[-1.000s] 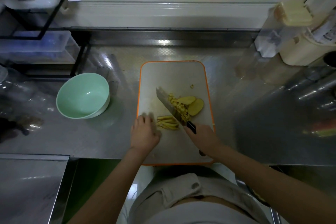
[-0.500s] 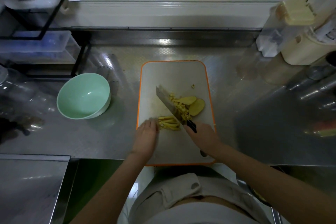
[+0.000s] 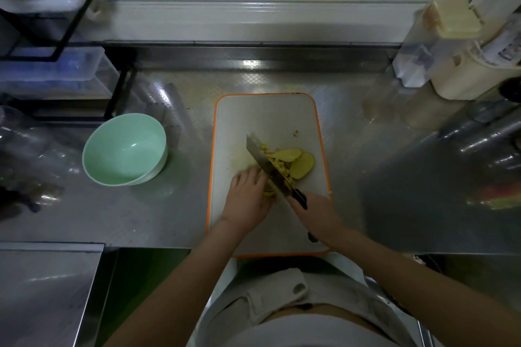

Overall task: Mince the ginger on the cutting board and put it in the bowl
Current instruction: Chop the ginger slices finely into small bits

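My left hand (image 3: 248, 197) lies over ginger strips (image 3: 268, 194) on cutting board (image 3: 262, 115), pinning them beside blade for crosscuts. My right hand (image 3: 315, 211) grips knife (image 3: 265, 160) handle. Bowl (image 3: 124, 149) waits left, within reach.

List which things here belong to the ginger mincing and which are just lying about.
In the job: cutting board; ginger; knife, gripped by the right hand; left hand, pressing on the ginger; green bowl, nothing in it yet.

Lying about: clear boxes at the left; yellow-lidded container and cream tub at the right.
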`<state>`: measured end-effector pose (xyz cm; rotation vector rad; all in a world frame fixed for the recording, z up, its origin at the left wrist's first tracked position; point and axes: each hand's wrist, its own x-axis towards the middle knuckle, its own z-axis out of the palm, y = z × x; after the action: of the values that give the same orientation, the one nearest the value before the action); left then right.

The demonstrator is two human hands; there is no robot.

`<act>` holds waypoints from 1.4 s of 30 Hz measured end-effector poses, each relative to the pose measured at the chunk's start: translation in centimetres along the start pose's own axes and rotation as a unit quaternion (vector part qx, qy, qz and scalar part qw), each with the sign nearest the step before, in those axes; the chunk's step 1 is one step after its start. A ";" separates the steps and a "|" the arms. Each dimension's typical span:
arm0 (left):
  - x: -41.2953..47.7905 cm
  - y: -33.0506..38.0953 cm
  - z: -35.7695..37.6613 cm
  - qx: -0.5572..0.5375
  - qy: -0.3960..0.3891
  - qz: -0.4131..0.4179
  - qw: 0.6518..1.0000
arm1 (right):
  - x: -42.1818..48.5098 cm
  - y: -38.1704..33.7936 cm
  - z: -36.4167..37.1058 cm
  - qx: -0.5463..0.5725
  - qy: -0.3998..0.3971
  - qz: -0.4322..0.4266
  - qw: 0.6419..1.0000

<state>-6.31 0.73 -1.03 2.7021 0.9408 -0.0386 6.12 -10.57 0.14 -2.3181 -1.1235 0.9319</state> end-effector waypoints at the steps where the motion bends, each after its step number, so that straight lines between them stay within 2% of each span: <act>1: 0.1 -0.2 0.3 0.008 -0.014 -0.011 1.000 | 0.1 0.1 0.1 0.002 -0.002 0.006 1.000; 4: 0.1 -0.6 0.8 0.016 -0.039 -0.039 0.998 | 0.1 0.4 0.4 0.006 -0.006 0.016 1.000; 9: -0.4 -0.5 1.3 0.006 -0.013 -0.043 0.999 | -0.3 0.4 0.5 0.011 -0.003 0.017 1.000; 14: -1.1 -0.8 1.7 -0.051 0.009 -0.048 0.997 | -0.9 0.4 0.8 0.008 -0.027 0.010 1.000; 18: -1.3 -1.0 1.7 -0.140 0.034 -0.101 0.984 | -0.9 0.1 0.9 0.006 -0.024 0.012 1.000; 25: -1.0 -1.0 2.0 -0.141 0.026 -0.124 0.982 | -1.1 -1.2 0.7 0.013 -0.059 0.000 0.998; 32: -1.8 -1.2 2.4 -0.138 0.015 -0.079 0.987 | -0.6 -0.9 0.4 0.013 -0.017 -0.003 1.000; 42: -1.4 -1.7 2.1 -0.109 0.015 -0.064 0.992 | -0.8 -0.6 0.7 -0.006 -0.039 0.004 0.999</act>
<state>-8.29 0.58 -3.30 2.4478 1.0599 0.0749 4.92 -10.80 0.30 -2.3152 -1.1531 1.0310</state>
